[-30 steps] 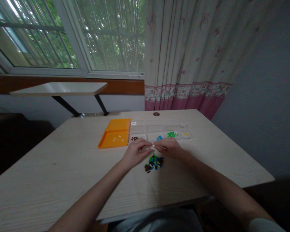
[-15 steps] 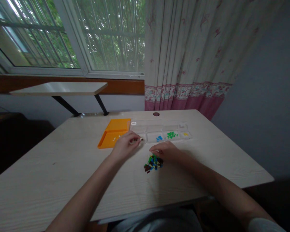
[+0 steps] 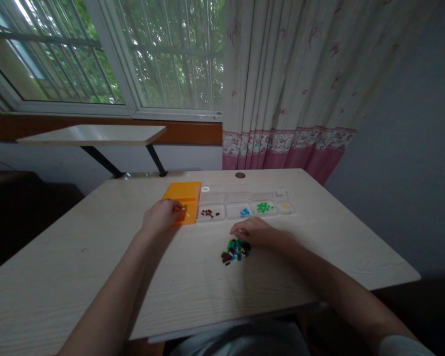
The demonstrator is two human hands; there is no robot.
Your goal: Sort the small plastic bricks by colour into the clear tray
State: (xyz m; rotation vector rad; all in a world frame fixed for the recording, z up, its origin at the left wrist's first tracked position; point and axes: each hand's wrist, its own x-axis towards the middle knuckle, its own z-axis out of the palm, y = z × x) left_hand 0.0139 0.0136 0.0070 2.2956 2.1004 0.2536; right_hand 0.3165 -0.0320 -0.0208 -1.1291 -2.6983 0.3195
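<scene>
My left hand is over the front compartment of an orange case, its fingertips pinched at a small cream brick. More pale pieces lie in that compartment, partly hidden by the hand. My right hand hovers at the far edge of a mixed pile of tiny building bricks, brown, green, blue and cream. Its fingers are curled together; whatever they hold is hidden. A clear compartment box lies beyond, holding brown bricks, blue bricks, green bricks and yellow pieces in separate compartments.
A white ring lies in the back row of the clear box. Behind the pale wooden table hang a curtain and a barred window. A raised shelf stands at the back left. A round hole pierces the tabletop's far edge.
My left hand has moved left with the cream brick, from the clear box's brown compartment to the orange case, uncovering the brown bricks. My right hand has stayed nearly still by the pile.
</scene>
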